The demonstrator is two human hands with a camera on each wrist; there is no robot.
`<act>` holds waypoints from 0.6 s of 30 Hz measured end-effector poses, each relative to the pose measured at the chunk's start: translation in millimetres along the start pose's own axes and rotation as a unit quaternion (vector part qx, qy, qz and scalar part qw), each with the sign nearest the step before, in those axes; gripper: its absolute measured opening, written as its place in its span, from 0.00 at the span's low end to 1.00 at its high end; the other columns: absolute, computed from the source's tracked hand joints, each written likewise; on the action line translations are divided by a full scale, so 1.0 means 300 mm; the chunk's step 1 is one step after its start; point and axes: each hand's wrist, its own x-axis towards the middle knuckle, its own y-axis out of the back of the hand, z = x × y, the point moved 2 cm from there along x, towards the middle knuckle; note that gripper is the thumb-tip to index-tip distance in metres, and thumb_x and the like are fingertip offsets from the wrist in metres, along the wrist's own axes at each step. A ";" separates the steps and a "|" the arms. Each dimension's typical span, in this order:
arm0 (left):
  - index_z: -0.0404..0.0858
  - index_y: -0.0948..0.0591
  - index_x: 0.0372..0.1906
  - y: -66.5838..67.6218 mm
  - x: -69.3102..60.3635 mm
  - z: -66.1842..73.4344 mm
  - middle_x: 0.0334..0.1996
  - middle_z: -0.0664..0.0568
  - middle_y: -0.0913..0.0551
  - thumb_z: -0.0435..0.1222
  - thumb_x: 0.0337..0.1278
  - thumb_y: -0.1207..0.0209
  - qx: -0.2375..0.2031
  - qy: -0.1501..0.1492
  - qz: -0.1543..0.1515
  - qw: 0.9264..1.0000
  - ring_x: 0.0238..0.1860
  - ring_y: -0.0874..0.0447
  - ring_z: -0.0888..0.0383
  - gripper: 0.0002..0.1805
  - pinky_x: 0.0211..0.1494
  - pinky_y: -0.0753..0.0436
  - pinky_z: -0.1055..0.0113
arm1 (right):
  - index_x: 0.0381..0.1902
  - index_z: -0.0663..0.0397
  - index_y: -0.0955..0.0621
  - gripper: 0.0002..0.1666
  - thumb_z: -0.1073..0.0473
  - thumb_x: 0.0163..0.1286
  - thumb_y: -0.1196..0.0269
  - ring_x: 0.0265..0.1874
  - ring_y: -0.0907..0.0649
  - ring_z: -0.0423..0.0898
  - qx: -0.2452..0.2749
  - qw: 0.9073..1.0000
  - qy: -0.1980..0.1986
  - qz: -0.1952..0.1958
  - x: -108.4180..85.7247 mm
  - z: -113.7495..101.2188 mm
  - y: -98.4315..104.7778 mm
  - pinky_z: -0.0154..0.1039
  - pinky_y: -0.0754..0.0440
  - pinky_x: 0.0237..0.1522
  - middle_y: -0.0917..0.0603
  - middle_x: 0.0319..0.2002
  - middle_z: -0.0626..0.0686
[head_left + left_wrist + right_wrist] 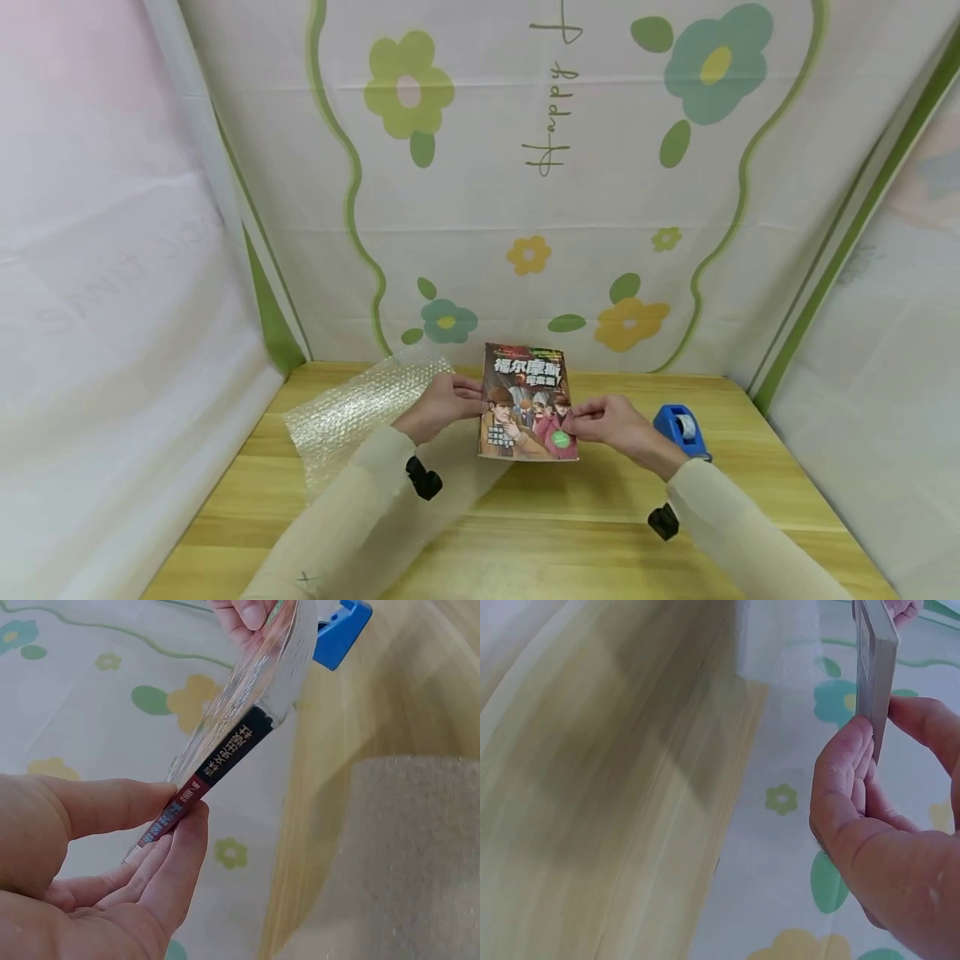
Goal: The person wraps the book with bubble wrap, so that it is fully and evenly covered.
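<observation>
A paperback book (528,408) with a dark illustrated cover is held up above the table, its front facing the head camera. My left hand (444,406) pinches its left side; in the left wrist view the thumb and fingers grip the dark spine (217,769). On the opposite side my right hand (618,427) pinches the page edge, and the right wrist view shows the thumb and fingers on either face of the book (876,675). Bubble wrap (352,412) lies on the table left of the book, partly beneath my left forearm.
A blue tape dispenser (681,429) stands on the wooden table (585,542), just beyond my right wrist. White fabric walls with printed flowers enclose the table at the back (480,192) and on both sides. Both sleeves carry small black wrist cameras.
</observation>
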 end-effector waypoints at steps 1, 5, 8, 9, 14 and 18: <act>0.22 0.23 0.63 0.013 -0.008 0.001 0.58 0.30 0.15 0.26 0.68 0.35 0.001 0.001 0.000 1.000 0.56 0.10 0.48 0.22 0.60 0.10 0.58 | 0.60 0.67 0.17 0.25 0.56 0.73 0.30 0.50 0.12 0.46 0.002 1.000 -0.001 0.000 0.003 -0.008 -0.008 0.49 0.11 0.58 0.11 0.52 0.59; 0.23 0.23 0.63 0.067 -0.037 -0.003 0.59 0.30 0.15 0.26 0.67 0.34 0.010 0.004 0.004 1.000 0.56 0.11 0.50 0.23 0.59 0.10 0.59 | 0.58 0.65 0.16 0.24 0.55 0.72 0.29 0.48 0.12 0.45 0.003 1.000 0.004 -0.005 0.018 -0.042 -0.048 0.48 0.11 0.57 0.10 0.50 0.57; 0.24 0.23 0.65 0.107 -0.057 -0.014 0.60 0.31 0.16 0.27 0.68 0.34 0.021 0.006 0.008 1.000 0.56 0.11 0.50 0.24 0.60 0.11 0.59 | 0.57 0.63 0.15 0.23 0.55 0.71 0.28 0.48 0.12 0.45 -0.001 1.000 0.008 -0.007 0.033 -0.070 -0.079 0.47 0.11 0.57 0.10 0.50 0.57; 0.24 0.23 0.65 0.122 -0.065 -0.017 0.60 0.31 0.16 0.28 0.68 0.34 0.024 0.006 0.008 1.000 0.57 0.11 0.50 0.24 0.60 0.11 0.59 | 0.58 0.63 0.15 0.23 0.55 0.71 0.28 0.48 0.12 0.46 0.000 1.000 0.010 -0.010 0.039 -0.078 -0.089 0.47 0.11 0.57 0.10 0.50 0.57; 0.24 0.23 0.65 0.189 -0.105 -0.029 0.60 0.31 0.15 0.28 0.68 0.34 0.031 0.000 0.012 0.999 0.57 0.11 0.51 0.24 0.62 0.11 0.58 | 0.59 0.67 0.16 0.24 0.57 0.72 0.29 0.47 0.12 0.46 0.013 0.999 0.027 -0.030 0.067 -0.112 -0.144 0.46 0.10 0.54 0.11 0.49 0.60; 0.23 0.24 0.67 0.239 -0.142 -0.035 0.61 0.31 0.16 0.30 0.69 0.34 0.040 -0.001 0.016 0.999 0.58 0.12 0.51 0.26 0.63 0.12 0.58 | 0.57 0.67 0.15 0.22 0.57 0.71 0.28 0.45 0.12 0.46 0.019 0.998 0.040 -0.042 0.089 -0.131 -0.196 0.46 0.10 0.54 0.11 0.48 0.59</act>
